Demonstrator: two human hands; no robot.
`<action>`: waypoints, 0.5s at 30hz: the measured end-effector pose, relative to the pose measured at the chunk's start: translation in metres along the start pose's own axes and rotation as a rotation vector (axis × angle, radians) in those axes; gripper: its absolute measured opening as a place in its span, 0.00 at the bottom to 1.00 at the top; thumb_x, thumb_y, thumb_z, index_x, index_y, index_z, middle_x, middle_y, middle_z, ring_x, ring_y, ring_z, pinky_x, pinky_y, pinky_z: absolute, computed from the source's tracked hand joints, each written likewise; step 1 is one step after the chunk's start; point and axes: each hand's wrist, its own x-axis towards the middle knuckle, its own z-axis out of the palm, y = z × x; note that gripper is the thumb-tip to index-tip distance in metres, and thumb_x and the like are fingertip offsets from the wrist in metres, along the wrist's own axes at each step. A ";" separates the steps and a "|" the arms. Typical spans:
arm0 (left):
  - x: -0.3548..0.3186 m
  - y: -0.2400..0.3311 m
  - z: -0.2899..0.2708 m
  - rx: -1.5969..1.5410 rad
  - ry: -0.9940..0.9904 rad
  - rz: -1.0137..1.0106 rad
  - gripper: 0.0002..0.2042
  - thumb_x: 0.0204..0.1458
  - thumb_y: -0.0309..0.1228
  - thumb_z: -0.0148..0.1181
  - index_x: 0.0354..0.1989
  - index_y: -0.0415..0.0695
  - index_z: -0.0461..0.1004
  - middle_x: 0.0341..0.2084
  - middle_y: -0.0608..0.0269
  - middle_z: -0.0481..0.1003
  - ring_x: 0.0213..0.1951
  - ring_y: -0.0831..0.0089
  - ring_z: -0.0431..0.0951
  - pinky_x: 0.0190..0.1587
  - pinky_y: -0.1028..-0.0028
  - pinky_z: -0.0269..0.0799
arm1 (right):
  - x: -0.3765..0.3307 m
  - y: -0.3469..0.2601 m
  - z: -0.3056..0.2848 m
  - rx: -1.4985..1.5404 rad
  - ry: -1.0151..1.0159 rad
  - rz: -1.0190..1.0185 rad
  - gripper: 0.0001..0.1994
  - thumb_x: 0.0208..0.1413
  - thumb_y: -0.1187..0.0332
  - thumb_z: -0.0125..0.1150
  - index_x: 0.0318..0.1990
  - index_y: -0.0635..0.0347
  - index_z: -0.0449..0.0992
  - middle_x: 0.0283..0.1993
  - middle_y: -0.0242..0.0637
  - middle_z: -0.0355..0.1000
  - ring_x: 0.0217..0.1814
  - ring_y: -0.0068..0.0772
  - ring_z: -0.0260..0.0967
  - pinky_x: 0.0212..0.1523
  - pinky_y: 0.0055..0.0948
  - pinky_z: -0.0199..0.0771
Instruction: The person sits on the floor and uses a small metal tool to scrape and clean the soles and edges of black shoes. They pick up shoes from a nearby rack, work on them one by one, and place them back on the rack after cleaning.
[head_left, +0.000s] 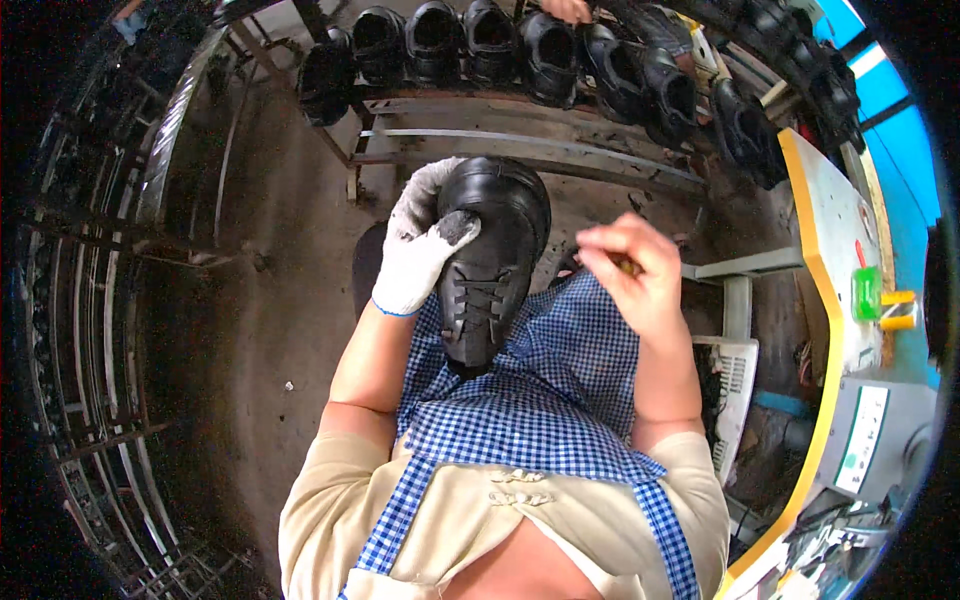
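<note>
On your far left stands a dark metal rack point(70, 330) of curved bars, over a dusty concrete floor point(270, 330). Your left hand point(420, 245), in a white glove with a grey-smudged thumb, grips the black lace-up shoe point(490, 265) by its left edge, thumb pressed on the upper above the laces. The shoe sits in front of your chest, over your lap and the blue checked apron point(540, 400), toe end pointing away from you and laces facing up. Just right of the shoe, not touching it, your bare right hand point(630, 270) is curled shut, fingers pinched on something small and brownish point(625, 265); what it is you cannot tell from here. Beyond your hands a metal shelf point(520, 145) carries a row of black shoes point(500, 45). Another person's hand point(568, 10) shows at the top edge above them. Further right, a white plastic crate point(735, 380) sits low beside your arm, and a yellow-edged table point(830, 250) bears a green object point(866, 292).
</note>
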 end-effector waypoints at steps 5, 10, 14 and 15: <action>-0.006 0.003 0.009 -0.029 -0.036 -0.069 0.27 0.46 0.30 0.68 0.55 0.39 0.68 0.50 0.60 0.73 0.53 0.70 0.72 0.59 0.69 0.65 | 0.030 -0.009 -0.002 0.020 -0.019 -0.049 0.15 0.45 0.81 0.69 0.42 0.60 0.80 0.32 0.35 0.73 0.32 0.26 0.75 0.32 0.21 0.75; -0.011 0.011 0.015 -0.039 -0.120 -0.193 0.29 0.44 0.29 0.69 0.56 0.39 0.68 0.50 0.60 0.73 0.53 0.71 0.72 0.58 0.69 0.67 | 0.046 -0.017 -0.007 -0.061 -0.148 -0.190 0.18 0.39 0.84 0.68 0.42 0.60 0.81 0.33 0.35 0.74 0.32 0.28 0.77 0.30 0.23 0.78; -0.011 0.013 0.013 -0.056 -0.186 -0.287 0.30 0.42 0.28 0.70 0.56 0.38 0.68 0.48 0.59 0.74 0.51 0.71 0.74 0.57 0.69 0.69 | 0.058 -0.026 -0.021 -0.305 -0.388 -0.338 0.18 0.34 0.84 0.67 0.38 0.61 0.80 0.34 0.34 0.73 0.29 0.28 0.77 0.27 0.23 0.78; -0.013 0.015 0.016 -0.079 -0.198 -0.326 0.30 0.42 0.29 0.70 0.56 0.38 0.68 0.47 0.58 0.74 0.50 0.71 0.74 0.56 0.69 0.69 | 0.059 -0.033 -0.026 -0.363 -0.458 -0.334 0.16 0.35 0.83 0.67 0.37 0.61 0.80 0.34 0.34 0.73 0.29 0.28 0.77 0.26 0.23 0.77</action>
